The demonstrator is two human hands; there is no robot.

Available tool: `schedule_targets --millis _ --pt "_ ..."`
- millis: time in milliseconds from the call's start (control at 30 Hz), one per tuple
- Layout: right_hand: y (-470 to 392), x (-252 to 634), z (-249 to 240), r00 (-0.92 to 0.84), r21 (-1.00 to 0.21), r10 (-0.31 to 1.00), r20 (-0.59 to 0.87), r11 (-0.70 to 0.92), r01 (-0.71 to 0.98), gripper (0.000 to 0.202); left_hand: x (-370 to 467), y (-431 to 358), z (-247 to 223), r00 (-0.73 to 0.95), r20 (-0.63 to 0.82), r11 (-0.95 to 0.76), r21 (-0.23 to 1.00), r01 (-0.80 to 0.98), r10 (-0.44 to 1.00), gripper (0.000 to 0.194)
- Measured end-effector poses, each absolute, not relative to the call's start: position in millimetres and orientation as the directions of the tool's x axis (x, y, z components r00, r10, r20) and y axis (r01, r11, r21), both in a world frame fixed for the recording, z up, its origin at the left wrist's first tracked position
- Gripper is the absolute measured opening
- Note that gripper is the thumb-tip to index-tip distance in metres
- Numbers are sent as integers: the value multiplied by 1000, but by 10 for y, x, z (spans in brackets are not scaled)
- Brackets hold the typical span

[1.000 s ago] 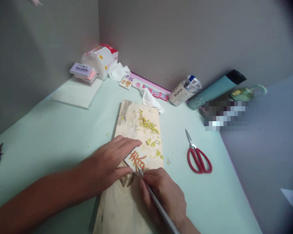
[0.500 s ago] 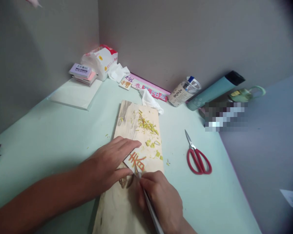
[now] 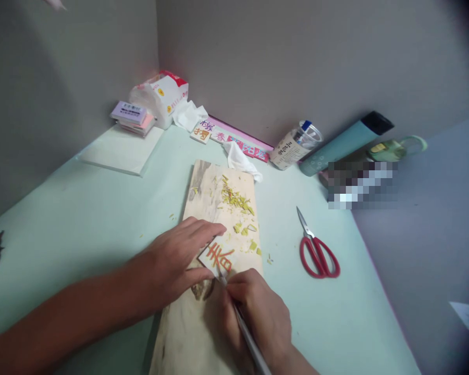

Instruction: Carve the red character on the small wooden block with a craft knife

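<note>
A small white square tile (image 3: 210,259) with an orange carved character lies on a wooden board (image 3: 209,179). My left hand (image 3: 182,250) grips the tile by its edges, thumb at the near side and fingers at the far side. In my right hand (image 3: 256,312) is a slim silver carving knife (image 3: 247,333), held like a pen, its tip at the lower part of the character. Yellow-green shavings (image 3: 236,200) are scattered on the board beyond the tile.
Red-handled scissors (image 3: 315,250) lie right of the board. Behind it are a crumpled tissue (image 3: 242,159), small lettered tiles (image 3: 201,134), a plastic cup (image 3: 293,148) and a teal bottle (image 3: 344,145). A tissue pack (image 3: 166,96) and white sheets (image 3: 121,153) stand at the back left.
My right hand and the knife have shifted slightly, with the knife tip still at the character's lower part. The left hand keeps its hold on the tile.
</note>
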State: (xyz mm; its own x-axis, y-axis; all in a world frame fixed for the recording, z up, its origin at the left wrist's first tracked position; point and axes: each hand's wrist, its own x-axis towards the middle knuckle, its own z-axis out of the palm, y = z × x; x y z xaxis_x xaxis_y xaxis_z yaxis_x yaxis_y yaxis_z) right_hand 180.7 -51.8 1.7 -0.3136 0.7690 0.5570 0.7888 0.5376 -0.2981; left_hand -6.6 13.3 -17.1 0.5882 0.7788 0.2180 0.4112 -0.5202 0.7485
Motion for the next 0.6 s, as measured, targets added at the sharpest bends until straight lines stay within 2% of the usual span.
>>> schedule_targets --millis 133,233,600 --pt "-537 1812 7 -207 -438 777 595 529 727 13 -59 136 -177 586 208 -512 751 417 783 67" --pt "-538 1825 28 -203 -483 771 603 556 676 14 -65 130 -182 600 206 -521 746 416 773 68" --pt "-522 1830 19 -225 -430 776 589 537 726 11 -56 112 -213 562 263 -541 734 411 784 67"
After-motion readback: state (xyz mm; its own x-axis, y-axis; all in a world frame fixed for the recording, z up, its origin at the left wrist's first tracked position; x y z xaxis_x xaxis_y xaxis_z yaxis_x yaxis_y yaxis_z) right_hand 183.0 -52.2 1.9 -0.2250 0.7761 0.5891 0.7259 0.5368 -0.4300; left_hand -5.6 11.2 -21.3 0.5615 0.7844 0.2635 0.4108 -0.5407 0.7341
